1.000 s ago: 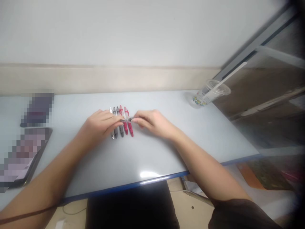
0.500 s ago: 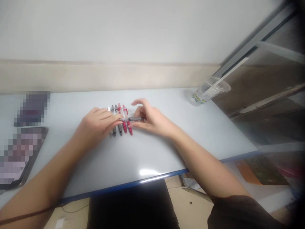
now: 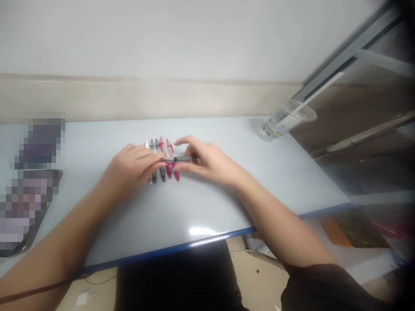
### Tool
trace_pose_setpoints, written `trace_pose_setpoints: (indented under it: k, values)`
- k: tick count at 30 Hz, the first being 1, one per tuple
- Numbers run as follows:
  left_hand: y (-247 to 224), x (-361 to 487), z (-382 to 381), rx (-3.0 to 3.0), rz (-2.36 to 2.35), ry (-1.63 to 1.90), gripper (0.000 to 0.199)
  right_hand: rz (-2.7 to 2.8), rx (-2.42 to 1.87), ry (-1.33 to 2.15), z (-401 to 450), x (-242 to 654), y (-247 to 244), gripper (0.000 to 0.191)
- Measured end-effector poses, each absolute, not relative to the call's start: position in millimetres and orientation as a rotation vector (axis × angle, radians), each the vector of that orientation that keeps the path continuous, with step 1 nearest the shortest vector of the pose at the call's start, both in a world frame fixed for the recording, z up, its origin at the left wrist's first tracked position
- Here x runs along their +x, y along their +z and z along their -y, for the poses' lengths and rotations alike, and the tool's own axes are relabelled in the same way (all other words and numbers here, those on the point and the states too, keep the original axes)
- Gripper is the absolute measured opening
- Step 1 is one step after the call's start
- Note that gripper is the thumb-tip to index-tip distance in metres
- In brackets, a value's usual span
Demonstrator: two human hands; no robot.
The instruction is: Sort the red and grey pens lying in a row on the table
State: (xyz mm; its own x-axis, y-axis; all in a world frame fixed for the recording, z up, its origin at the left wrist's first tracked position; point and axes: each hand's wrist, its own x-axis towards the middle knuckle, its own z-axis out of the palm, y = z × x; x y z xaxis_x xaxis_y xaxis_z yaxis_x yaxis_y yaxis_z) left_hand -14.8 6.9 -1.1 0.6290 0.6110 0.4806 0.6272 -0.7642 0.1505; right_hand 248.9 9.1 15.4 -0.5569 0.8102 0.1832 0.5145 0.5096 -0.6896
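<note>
A grey pen lies crosswise between my hands, above a row of several pens on the table. My left hand pinches its left end between thumb and fingers. At the other end, my right hand curls around the pen, with the index finger raised and arched away from it. Beneath them, two pink-red pens form the right side of the row. Dark grey pens and a whitish pen lie to their left, their middles hidden by my left hand.
A clear plastic cup with a pale straw stands at the table's back right. Two blurred-out flat items, one dark, lie at the left. The blue table edge runs in front of me; a wall closes the back.
The fingers of my right hand have shifted slightly on the grey pen. The whole view has moved a little; the row of pens lies as before.
</note>
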Motion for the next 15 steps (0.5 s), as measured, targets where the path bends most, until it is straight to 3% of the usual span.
trace_pose_setpoints:
  k: [4, 10, 13, 15]
  values:
    - [-4.4, -12.9, -6.0, -2.817, 0.961, -0.890, 0.029, 2.297, -1.032, 0.813, -8.5, 247.6, 16.9, 0.022]
    - [3.4, -11.7, -3.1, -2.767, 0.766, -0.868, 0.021, 2.344, -1.076, 1.051, -5.5, 246.2, 25.0, 0.047]
    - [5.5, -11.6, -2.2, -2.735, 0.710, -0.894, 0.017, 2.290, -1.098, 1.267, -5.5, 248.2, 27.3, 0.053]
    - [4.5, -11.8, -2.6, -2.742, 0.715, -0.922, 0.014, 2.267, -1.112, 1.207, -5.9, 250.1, 27.0, 0.050]
